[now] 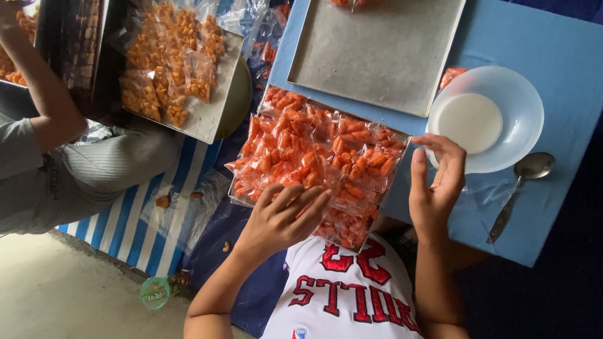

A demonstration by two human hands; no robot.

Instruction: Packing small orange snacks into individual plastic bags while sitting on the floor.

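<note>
Resting palm-down with fingers spread, the left hand (286, 213) touches the orange snack packets (317, 160), gripping nothing, while the right hand (434, 182) stands open and empty beside the white bowl (521, 103).

Clear snack bags (314, 157), orange-red pieces inside, heaped on near tray under left hand (282, 216). More clear bags (166, 59), yellow-orange pieces, piled on far-left tray.
</note>
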